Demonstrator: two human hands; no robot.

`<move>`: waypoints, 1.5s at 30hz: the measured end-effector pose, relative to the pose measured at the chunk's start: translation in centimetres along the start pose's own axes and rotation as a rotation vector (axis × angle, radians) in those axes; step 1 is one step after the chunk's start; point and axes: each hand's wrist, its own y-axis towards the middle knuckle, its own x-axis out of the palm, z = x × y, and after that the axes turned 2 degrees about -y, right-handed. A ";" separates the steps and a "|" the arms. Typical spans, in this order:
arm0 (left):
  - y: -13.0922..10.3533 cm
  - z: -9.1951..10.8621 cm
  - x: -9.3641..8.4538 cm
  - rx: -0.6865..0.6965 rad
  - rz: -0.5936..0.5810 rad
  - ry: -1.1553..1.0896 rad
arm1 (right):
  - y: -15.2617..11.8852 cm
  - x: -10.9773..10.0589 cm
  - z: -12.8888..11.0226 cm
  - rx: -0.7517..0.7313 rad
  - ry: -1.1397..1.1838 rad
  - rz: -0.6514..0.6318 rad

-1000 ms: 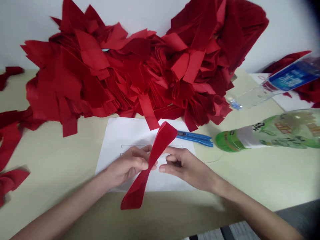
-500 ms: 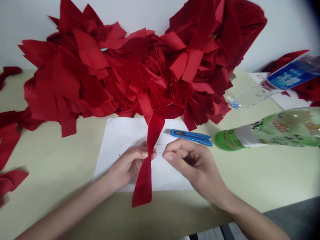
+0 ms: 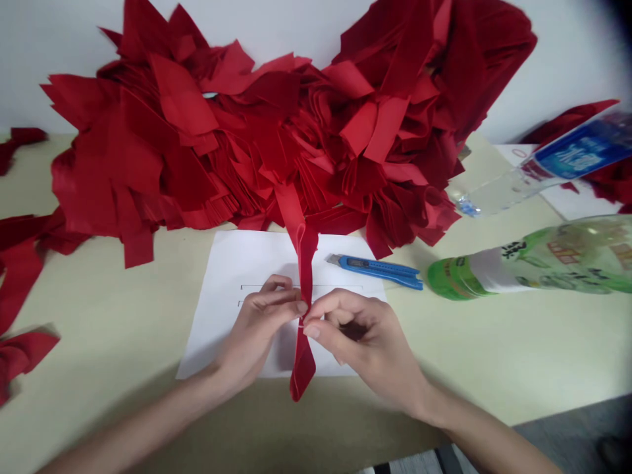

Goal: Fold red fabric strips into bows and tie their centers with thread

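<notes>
A red fabric strip [image 3: 305, 270] runs from the pile above down between my hands, gathered narrow at the middle, its folded lower end [image 3: 302, 378] hanging free. My left hand [image 3: 259, 322] pinches it at the gathered spot with thumb and forefinger. Right beside it, my right hand [image 3: 363, 339] is closed in a pinch, fingertips at the strip's right edge. A thin pale strand [image 3: 301, 326] crosses the strip just at those fingertips; its kind is too small to tell. Beneath both hands lies a white paper sheet [image 3: 212, 289] with printed lines.
A large heap of red fabric strips [image 3: 197, 151] fills the back of the table. To the right lie a blue utility knife [image 3: 380, 268] with its blade tip showing, a green-labelled bottle [image 3: 543, 260] and a clear blue-labelled bottle [image 3: 573, 158]. More red strips [image 3: 22, 263] lie at left.
My right hand has moved left and closed up to the strip. The strip has turned and been squeezed narrower at my left fingers. A pale strand now shows across it.
</notes>
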 end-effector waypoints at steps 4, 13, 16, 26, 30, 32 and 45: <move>-0.1 0.0 0.0 0.006 0.028 -0.003 | 0.8 -0.1 0.5 0.050 -0.060 0.060; 0.8 0.7 -0.8 -0.185 0.026 -0.212 | 2.1 -2.0 1.1 0.121 -0.167 0.023; 1.2 0.9 -1.2 -0.204 -0.020 -0.262 | 2.1 -2.5 1.2 0.105 -0.236 0.009; 1.4 0.8 -1.4 -0.243 -0.079 -0.164 | 2.0 -2.6 1.5 0.108 -0.304 -0.092; 1.4 0.6 -1.5 -0.230 -0.088 -0.176 | 2.1 -2.8 1.6 0.111 -0.245 -0.166; 1.3 0.5 -1.6 -0.221 -0.093 -0.157 | 2.1 -2.9 1.6 0.121 -0.179 -0.209; 1.0 0.3 -1.4 -0.138 -0.110 -0.051 | 1.6 -1.5 1.4 0.088 -0.243 -0.006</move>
